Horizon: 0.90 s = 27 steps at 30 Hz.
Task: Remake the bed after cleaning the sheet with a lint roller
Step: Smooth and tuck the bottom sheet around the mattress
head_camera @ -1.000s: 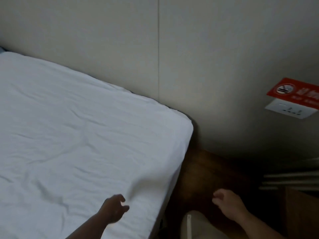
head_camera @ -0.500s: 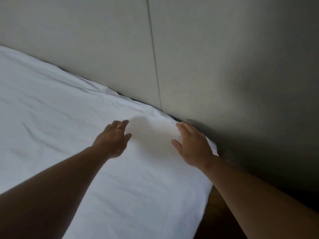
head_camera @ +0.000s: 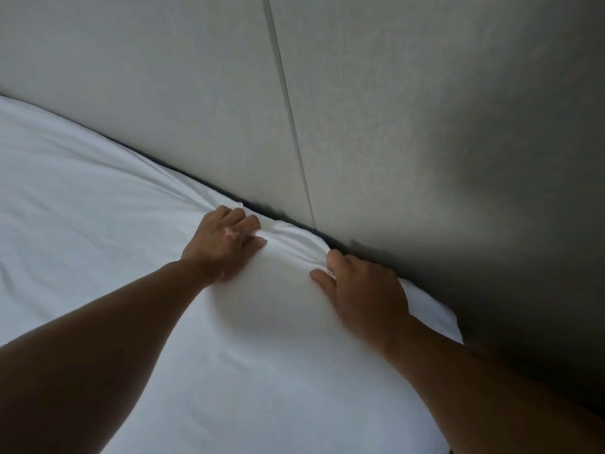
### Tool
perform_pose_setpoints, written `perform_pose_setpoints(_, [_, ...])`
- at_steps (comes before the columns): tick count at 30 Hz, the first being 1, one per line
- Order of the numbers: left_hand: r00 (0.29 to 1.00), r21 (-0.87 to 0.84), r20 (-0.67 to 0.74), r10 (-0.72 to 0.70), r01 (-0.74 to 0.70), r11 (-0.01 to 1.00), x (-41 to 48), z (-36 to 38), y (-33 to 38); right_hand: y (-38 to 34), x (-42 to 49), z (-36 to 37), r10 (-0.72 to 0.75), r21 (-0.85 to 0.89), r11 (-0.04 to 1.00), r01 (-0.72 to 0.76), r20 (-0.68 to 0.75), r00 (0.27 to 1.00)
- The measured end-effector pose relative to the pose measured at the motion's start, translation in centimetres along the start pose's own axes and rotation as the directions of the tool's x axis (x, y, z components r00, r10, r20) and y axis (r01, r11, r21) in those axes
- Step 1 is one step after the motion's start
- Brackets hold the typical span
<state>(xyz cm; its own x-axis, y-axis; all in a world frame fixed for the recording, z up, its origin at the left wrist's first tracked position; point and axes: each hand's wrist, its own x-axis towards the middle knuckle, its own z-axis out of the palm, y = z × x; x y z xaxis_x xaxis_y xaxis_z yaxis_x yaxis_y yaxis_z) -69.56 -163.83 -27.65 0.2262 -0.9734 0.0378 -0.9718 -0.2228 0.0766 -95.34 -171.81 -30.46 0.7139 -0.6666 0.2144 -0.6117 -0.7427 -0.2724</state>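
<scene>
A white sheet (head_camera: 98, 224) covers the mattress and fills the left and lower part of the view. Both arms reach to its far edge, where it meets the wall. My left hand (head_camera: 222, 244) has its fingers curled over a bunched fold of the sheet at that edge. My right hand (head_camera: 363, 290) lies near the bed's corner, with its fingertips pinching the same edge. Creases fan out from both grips. No lint roller is in view.
A pale padded wall panel (head_camera: 163, 93) with a vertical seam (head_camera: 294, 142) runs right behind the bed. A dark gap (head_camera: 268, 211) shows between the mattress and the wall. The bed's corner (head_camera: 448, 319) sits at the right, with deep shadow beyond it.
Both hands went from hovering near the bed's side to the far edge by the wall and closed on the sheet. The view has moved in closer.
</scene>
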Motion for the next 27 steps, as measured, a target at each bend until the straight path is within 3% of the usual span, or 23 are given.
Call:
perform_pose_setpoints(5, [0.970,-0.215,-0.130,-0.204,0.173,0.961,2.9,0.1,3.5,3.8,1.8,-1.3,-0.087,-0.139,0.988,0.064,-0.165,0.982])
perform_pose_setpoints(9, [0.936,-0.298,-0.157,-0.314,0.258,0.919,3.4,1.9,4.3,3.8,1.5,0.0,-0.016,-0.217,0.976,-0.017,-0.149,0.989])
perform_pose_setpoints(12, [0.915,-0.308,-0.058,-0.399,0.364,0.879,4.1,2.3,4.3,3.6,1.4,0.3,0.043,-0.099,0.994,-0.053,-0.099,0.994])
perform_pose_setpoints(15, [0.884,-0.189,-0.023,-0.467,0.455,0.870,4.2,0.6,5.6,4.2,-0.9,-1.7,0.113,0.038,0.993,-0.111,-0.041,0.993])
perform_pose_setpoints(17, [0.914,-0.174,-0.095,-0.394,0.374,0.911,2.4,-0.3,7.8,5.1,-4.8,-3.4,0.306,0.074,0.947,-0.314,0.105,0.946])
perform_pose_setpoints(19, [0.982,-0.211,-0.110,-0.151,0.125,0.969,-1.0,-0.2,11.1,5.7,-9.2,-5.3,0.554,0.129,0.788,-0.601,0.275,0.786])
perform_pose_setpoints(21, [0.986,-0.128,0.156,0.062,-0.042,0.991,-4.1,0.4,14.0,5.8,-12.1,-5.8,0.648,0.232,0.637,-0.735,0.355,0.674])
perform_pose_setpoints(23, [0.933,-0.036,0.357,0.054,-0.044,0.998,-5.0,1.0,15.1,5.7,-12.6,-5.1,0.681,0.301,0.592,-0.748,0.310,0.664])
perform_pose_setpoints(25, [0.932,0.000,0.361,0.025,-0.027,1.000,-4.1,1.5,15.3,6.0,-12.2,-4.1,0.698,0.335,0.595,-0.730,0.234,0.677])
perform_pose_setpoints(27, [0.946,0.037,0.324,0.010,-0.023,0.999,-3.2,2.0,15.5,7.7,-11.7,-3.5,0.628,0.281,0.715,-0.640,0.143,0.765])
